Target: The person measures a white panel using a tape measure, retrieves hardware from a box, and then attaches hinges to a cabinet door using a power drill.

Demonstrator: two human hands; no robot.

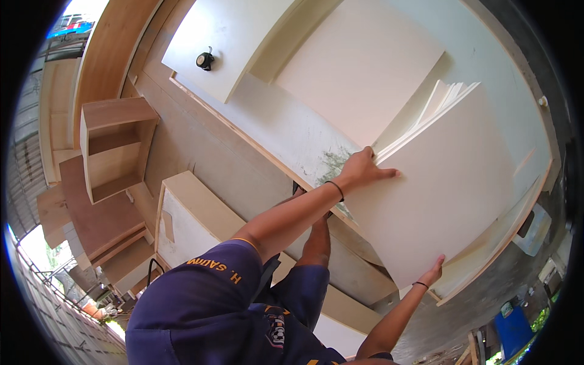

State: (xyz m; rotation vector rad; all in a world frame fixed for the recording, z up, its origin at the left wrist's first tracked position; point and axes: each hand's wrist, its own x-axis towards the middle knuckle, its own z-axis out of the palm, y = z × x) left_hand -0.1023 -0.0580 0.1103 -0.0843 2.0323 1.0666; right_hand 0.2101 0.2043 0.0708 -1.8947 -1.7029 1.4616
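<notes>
A large white board (444,182) lies tilted over the right part of the worktable. My left hand (364,171) grips its left edge, thumb on the upper face and the other fingers mostly hidden at the edge. At the near corner, my right hand (433,274) holds the same board, with its thumb on top and its fingers out of sight beneath. The edges of several more white boards (439,97) show under its far side. Beyond them, a pale flat panel (359,67) rests on the tabletop.
The worktable (286,131) has a wooden rim and a green-stained patch. A black tape measure (205,60) sits on a white panel (234,30) at the far left. Wooden cabinet frames (115,146) and a long box-like piece (194,204) stand on the left. A blue container (513,328) is at lower right.
</notes>
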